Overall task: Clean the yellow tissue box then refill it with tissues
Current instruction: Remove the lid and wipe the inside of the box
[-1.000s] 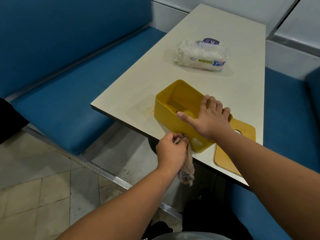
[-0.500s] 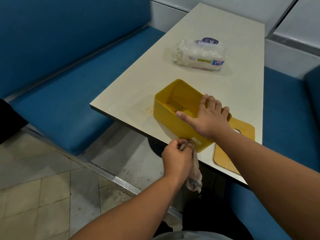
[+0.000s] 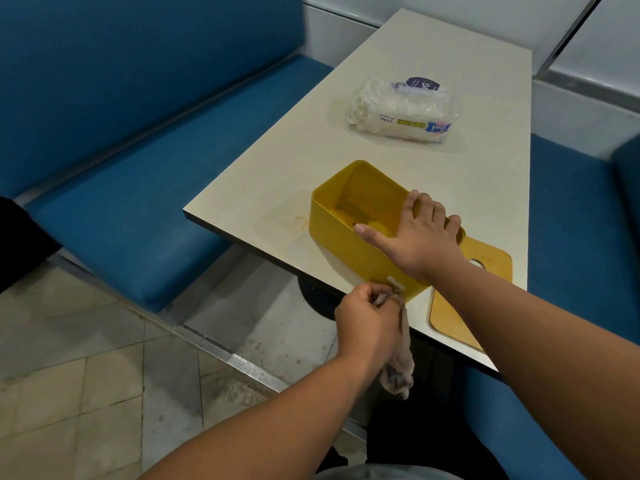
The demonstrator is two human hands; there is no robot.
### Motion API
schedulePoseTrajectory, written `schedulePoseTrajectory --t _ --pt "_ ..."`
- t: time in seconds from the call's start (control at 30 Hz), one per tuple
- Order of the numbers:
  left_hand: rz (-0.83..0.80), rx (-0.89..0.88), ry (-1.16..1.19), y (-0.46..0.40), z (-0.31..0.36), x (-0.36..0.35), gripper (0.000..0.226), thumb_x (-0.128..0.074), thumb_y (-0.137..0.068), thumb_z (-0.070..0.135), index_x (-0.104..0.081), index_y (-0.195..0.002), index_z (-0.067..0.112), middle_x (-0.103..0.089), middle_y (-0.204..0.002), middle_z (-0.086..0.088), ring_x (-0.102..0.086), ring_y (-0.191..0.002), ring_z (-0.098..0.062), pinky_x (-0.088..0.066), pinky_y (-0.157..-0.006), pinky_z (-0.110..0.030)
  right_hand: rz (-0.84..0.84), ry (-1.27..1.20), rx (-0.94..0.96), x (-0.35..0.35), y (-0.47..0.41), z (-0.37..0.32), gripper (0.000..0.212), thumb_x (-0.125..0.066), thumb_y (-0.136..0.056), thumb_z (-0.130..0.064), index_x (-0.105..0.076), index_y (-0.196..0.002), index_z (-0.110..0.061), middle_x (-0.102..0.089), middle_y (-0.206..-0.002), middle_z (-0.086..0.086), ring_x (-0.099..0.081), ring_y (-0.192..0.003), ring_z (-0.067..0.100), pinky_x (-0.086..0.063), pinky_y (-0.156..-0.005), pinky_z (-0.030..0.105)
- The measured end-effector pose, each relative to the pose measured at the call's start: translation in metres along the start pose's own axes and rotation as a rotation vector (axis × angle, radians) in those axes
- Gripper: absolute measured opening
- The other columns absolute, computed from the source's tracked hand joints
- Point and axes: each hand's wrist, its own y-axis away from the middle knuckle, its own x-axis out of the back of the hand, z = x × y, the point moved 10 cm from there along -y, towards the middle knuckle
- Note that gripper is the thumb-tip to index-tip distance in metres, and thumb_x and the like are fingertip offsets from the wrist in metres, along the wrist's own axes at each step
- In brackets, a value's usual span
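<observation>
Looking down from the head camera, we find the yellow tissue box (image 3: 346, 220) standing open-topped near the front edge of the cream table (image 3: 467, 81). Our right hand (image 3: 419, 237) lies flat across the box's near end, fingers spread over the far rim and thumb stretched along the near rim; it presses rather than curls. That hand hides the near part of the box's interior, so we can only read the far part, where a raised yellow block sits on the floor.

Our left hand (image 3: 367, 320) is curled around a beige cloth (image 3: 398, 372), held against the box's near lower corner at the table edge. The cloth's upper part is buried in the fist; its loose end hangs below the tabletop. A small pale mark on the box wall just above the fist is too small to identify.

The yellow lid (image 3: 460, 306) lies flat just beside the box, on its right; our right forearm covers most of its oval opening. Farther back rests a plastic pack of paper towels (image 3: 401, 112), its printing upside down and only partly legible. Blue bench seats (image 3: 138, 220) flank the table on both sides.
</observation>
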Motion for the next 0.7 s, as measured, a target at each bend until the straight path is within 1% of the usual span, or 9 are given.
schedulePoseTrajectory --t 0.1,0.23,0.37,0.4,0.5,0.53,0.6,0.67,0.7 --pt "0.088 -0.024 0.065 -0.009 0.005 0.014 0.009 -0.068 -0.091 0.021 -0.066 -0.084 0.026 -0.070 -0.086 0.007 -0.064 -0.080 -0.006 -0.046 -0.057 -0.006 -0.006 -0.002 -0.005 0.000 0.000 0.000 0.126 -0.005 -0.064 -0.096 0.006 -0.154 -0.009 -0.003 -0.160 0.015 -0.002 -0.147 0.036 -0.005 -0.115 0.060" --pt "0.020 -0.012 0.035 -0.001 0.004 0.003 0.005 -0.068 -0.091 0.020 -0.068 -0.086 0.022 -0.069 -0.084 0.007 -0.064 -0.079 -0.005 -0.046 -0.056 -0.005 -0.005 -0.004 -0.001 -0.001 -0.001 0.000 0.127 -0.006 -0.064 -0.097 0.006 -0.154 -0.009 -0.002 -0.160 0.015 -0.001 -0.147 0.036 -0.005 -0.115 0.060" --pt "0.104 -0.024 0.071 -0.012 0.009 0.017 0.007 -0.068 -0.091 0.022 -0.068 -0.085 0.026 -0.071 -0.085 0.007 -0.065 -0.082 -0.008 -0.049 -0.064 -0.012 -0.006 -0.007 -0.004 -0.001 -0.001 0.000 0.128 -0.004 -0.062 -0.097 0.006 -0.154 -0.008 -0.003 -0.160 0.015 -0.002 -0.146 0.036 -0.005 -0.115 0.060" --pt "0.101 -0.020 0.073 -0.011 0.008 0.016 0.007 -0.068 -0.091 0.022 -0.067 -0.085 0.027 -0.070 -0.086 0.008 -0.065 -0.083 -0.008 -0.050 -0.065 -0.012 -0.006 -0.007 -0.004 -0.001 -0.001 0.001 0.128 -0.004 -0.062 -0.097 0.006 -0.154 -0.008 -0.003 -0.160 0.015 -0.002 -0.146 0.036 -0.006 -0.114 0.060" --pt "0.001 0.002 -0.001 -0.001 0.004 0.001 0.006 -0.068 -0.090 0.024 -0.067 -0.085 0.027 -0.070 -0.086 0.008 -0.065 -0.083 -0.008 -0.049 -0.062 -0.010 -0.003 0.002 0.002 -0.001 0.000 0.000 0.128 -0.003 -0.061 -0.097 0.006 -0.154 -0.009 -0.003 -0.160 0.015 -0.002 -0.146 0.036 -0.006 -0.114 0.061" --pt "0.000 -0.002 -0.019 0.000 0.005 0.001 0.005 -0.069 -0.090 0.024 -0.068 -0.085 0.026 -0.070 -0.085 0.008 -0.065 -0.082 -0.007 -0.050 -0.063 -0.010 -0.004 0.003 0.004 -0.001 -0.001 0.000 0.128 -0.003 -0.062 -0.097 0.006 -0.154 -0.009 -0.003 -0.160 0.015 -0.002 -0.146 0.036 -0.006 -0.115 0.061" --pt "0.077 -0.020 0.017 -0.009 0.010 0.013 0.004 -0.069 -0.090 0.023 -0.069 -0.086 0.025 -0.071 -0.085 0.008 -0.065 -0.083 -0.008 -0.053 -0.069 -0.015 0.000 0.000 0.001 -0.001 -0.001 0.000 0.128 -0.003 -0.062 -0.097 0.005 -0.154 -0.009 -0.004 -0.159 0.015 -0.003 -0.146 0.036 -0.007 -0.115 0.061" --pt "0.115 -0.026 0.057 -0.012 0.011 0.019 0.006 -0.068 -0.091 0.023 -0.068 -0.086 0.026 -0.071 -0.085 0.008 -0.065 -0.082 -0.007 -0.050 -0.066 -0.012 -0.005 -0.006 -0.002 -0.001 -0.001 0.000 0.128 -0.003 -0.061 -0.097 0.005 -0.154 -0.009 -0.003 -0.159 0.015 -0.003 -0.146 0.036 -0.007 -0.114 0.061" --pt "0.084 -0.031 0.050 -0.009 0.012 0.015 0.006 -0.068 -0.091 0.022 -0.068 -0.086 0.026 -0.070 -0.085 0.008 -0.065 -0.081 -0.006 -0.048 -0.063 -0.009 -0.006 -0.006 -0.002 -0.002 -0.001 0.000 0.128 -0.003 -0.061 -0.097 0.005 -0.154 -0.009 -0.003 -0.159 0.015 -0.002 -0.146 0.037 -0.006 -0.114 0.061"
